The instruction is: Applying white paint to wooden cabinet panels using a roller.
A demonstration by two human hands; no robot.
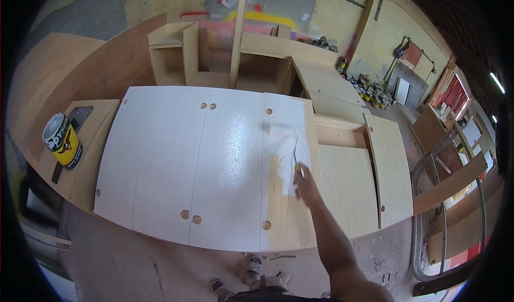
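Observation:
My right hand (305,187) is closed around the handle of a paint roller (295,151). The white roller sleeve, slightly blurred, rests on the upper part of a wooden panel (292,224). Fresh white paint covers that panel's upper part, while its lower part and right edge show bare wood. To the left lie several white-painted panels (166,168) side by side, with round holes near their ends; wet gloss shows on the one nearest the roller. My left hand is out of view.
A black and yellow paint can (67,146) stands on a wooden board at the left. Unpainted panels (348,184) lie at the right. Open wooden cabinets (262,71) stand behind. Many cans (369,90) are piled by the far wall, and a metal frame (444,232) is at the far right.

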